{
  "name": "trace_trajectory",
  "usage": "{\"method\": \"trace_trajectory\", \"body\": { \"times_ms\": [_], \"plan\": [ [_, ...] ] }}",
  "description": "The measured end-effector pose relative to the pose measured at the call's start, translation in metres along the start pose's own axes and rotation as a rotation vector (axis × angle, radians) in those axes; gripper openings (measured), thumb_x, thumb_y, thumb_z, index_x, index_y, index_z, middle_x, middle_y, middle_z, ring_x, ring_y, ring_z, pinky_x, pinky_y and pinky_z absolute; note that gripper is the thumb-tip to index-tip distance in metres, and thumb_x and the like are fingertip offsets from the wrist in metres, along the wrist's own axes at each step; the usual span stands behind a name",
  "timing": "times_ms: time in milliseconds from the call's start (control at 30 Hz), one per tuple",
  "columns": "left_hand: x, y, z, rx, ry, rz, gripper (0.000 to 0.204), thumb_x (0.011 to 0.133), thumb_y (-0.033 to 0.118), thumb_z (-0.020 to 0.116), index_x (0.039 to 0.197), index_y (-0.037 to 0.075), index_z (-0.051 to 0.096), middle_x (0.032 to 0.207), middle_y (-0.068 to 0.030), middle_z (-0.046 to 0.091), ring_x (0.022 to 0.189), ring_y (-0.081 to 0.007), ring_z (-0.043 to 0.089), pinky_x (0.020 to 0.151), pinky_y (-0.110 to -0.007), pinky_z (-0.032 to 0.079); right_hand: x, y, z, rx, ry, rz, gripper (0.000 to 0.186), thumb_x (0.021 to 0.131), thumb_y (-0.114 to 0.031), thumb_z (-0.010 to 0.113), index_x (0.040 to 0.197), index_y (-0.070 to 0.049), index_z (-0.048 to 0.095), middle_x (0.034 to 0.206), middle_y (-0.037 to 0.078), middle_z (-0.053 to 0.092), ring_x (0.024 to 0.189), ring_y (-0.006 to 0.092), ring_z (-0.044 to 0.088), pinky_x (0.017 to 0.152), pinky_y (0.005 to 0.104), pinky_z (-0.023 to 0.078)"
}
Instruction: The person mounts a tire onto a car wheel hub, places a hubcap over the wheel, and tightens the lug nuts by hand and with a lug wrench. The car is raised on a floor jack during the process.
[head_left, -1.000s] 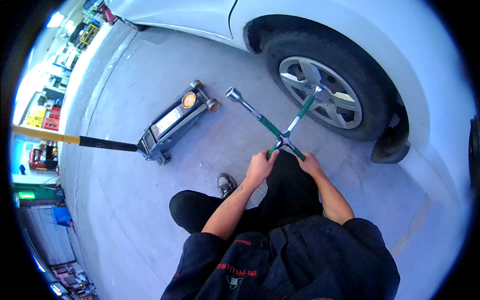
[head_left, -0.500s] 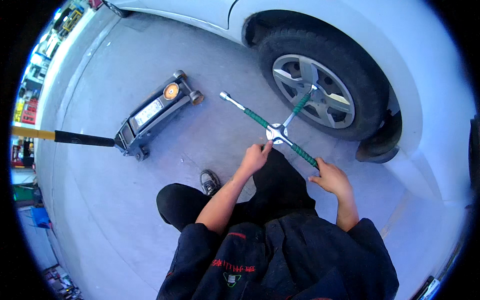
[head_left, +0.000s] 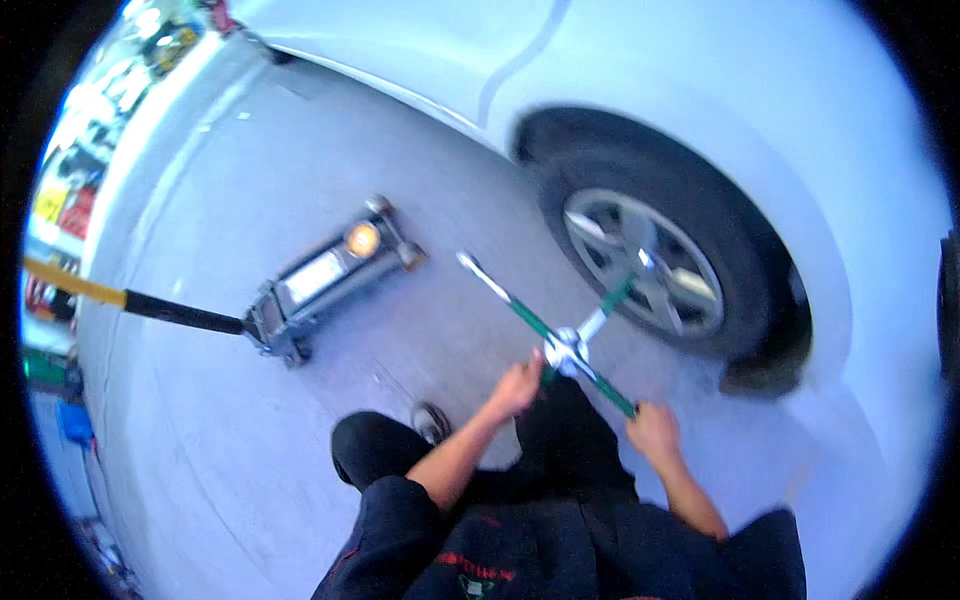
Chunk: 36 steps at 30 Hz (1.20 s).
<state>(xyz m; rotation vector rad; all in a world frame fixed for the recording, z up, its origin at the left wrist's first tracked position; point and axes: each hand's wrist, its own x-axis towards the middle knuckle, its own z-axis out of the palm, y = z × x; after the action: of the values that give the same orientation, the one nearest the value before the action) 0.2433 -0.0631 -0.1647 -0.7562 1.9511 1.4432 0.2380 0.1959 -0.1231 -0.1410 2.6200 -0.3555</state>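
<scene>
A four-way lug wrench (head_left: 567, 350) with green-wrapped arms and a shiny metal hub reaches from my hands to the car wheel (head_left: 650, 262). Its far socket meets the middle of the wheel's silver, spoked rim; the exact seat is blurred. My left hand (head_left: 518, 388) is closed around the wrench's near arm, just beside the hub. Around the end of the lower right arm wraps my right hand (head_left: 655, 432). The upper left arm, with a bare metal socket, sticks out free over the floor.
A low trolley jack (head_left: 320, 275) with a round orange saddle stands on the grey floor to the left, its yellow and black handle (head_left: 180, 310) slanting off left. The white car body (head_left: 700, 70) arches over the wheel. Shelves with coloured goods line the far left.
The whole view has shifted, so car, jack and hands sit lower in the picture and look blurred. Both hands keep hold of the lug wrench, which still reaches to the wheel.
</scene>
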Motion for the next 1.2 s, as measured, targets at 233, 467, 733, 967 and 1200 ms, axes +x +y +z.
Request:
{"method": "trace_trajectory", "body": {
  "times_ms": [233, 467, 733, 967, 1200],
  "plan": [
    [0.101, -0.032, -0.071, -0.969, -0.341, 0.098, 0.068, 0.086, 0.066, 0.026, 0.136, 0.020, 0.033, 0.132, -0.0111, 0.044, 0.109, -0.0250, 0.050, 0.093, -0.045, 0.038, 0.023, 0.018, 0.008, -0.082, -0.249, 0.222, 0.031, 0.072, -0.023, 0.057, 0.090, 0.000, 0.066, 0.094, 0.023, 0.063, 0.091, 0.0375, 0.061, 0.079, 0.0447, 0.048],
    [0.146, 0.050, -0.145, -1.446, 0.008, 0.131, 0.063, 0.089, 0.055, 0.028, 0.121, 0.003, 0.043, 0.083, -0.0122, 0.062, 0.055, -0.0155, 0.051, 0.048, -0.026, 0.042, 0.024, -0.007, -0.016, -0.110, -0.274, 0.139, 0.029, 0.076, -0.026, 0.057, 0.092, -0.003, 0.066, 0.097, 0.019, 0.063, 0.094, 0.0356, 0.060, 0.081, 0.0429, 0.048],
    [0.118, 0.073, -0.125, -1.439, 0.389, 0.089, 0.042, 0.082, 0.024, 0.030, 0.105, -0.007, 0.047, 0.061, -0.0015, 0.041, 0.042, -0.0082, 0.030, 0.039, -0.021, 0.026, 0.039, 0.014, 0.005, 0.001, -0.288, 0.017, 0.026, 0.076, -0.020, 0.057, 0.092, -0.002, 0.064, 0.091, 0.021, 0.063, 0.089, 0.0369, 0.060, 0.078, 0.0444, 0.048],
    [0.133, 0.057, -0.127, -1.433, 0.378, 0.040, 0.042, 0.082, 0.018, 0.030, 0.116, -0.003, 0.047, 0.064, -0.0051, 0.043, 0.042, -0.0095, 0.028, 0.037, -0.023, 0.026, 0.055, 0.027, 0.050, -0.037, -0.288, 0.025, 0.023, 0.074, -0.019, 0.059, 0.085, 0.001, 0.064, 0.083, 0.025, 0.061, 0.081, 0.0430, 0.058, 0.074, 0.0490, 0.046],
    [0.138, 0.045, -0.135, -1.449, 0.335, -0.051, 0.041, 0.082, 0.015, 0.031, 0.116, -0.001, 0.049, 0.060, -0.0006, 0.041, 0.041, -0.0101, 0.028, 0.038, -0.023, 0.024, 0.068, 0.033, 0.053, -0.057, -0.530, 0.041, 0.032, 0.076, -0.023, 0.058, 0.100, -0.002, 0.063, 0.101, 0.021, 0.061, 0.096, 0.0374, 0.058, 0.082, 0.0450, 0.046]
  ]
}}
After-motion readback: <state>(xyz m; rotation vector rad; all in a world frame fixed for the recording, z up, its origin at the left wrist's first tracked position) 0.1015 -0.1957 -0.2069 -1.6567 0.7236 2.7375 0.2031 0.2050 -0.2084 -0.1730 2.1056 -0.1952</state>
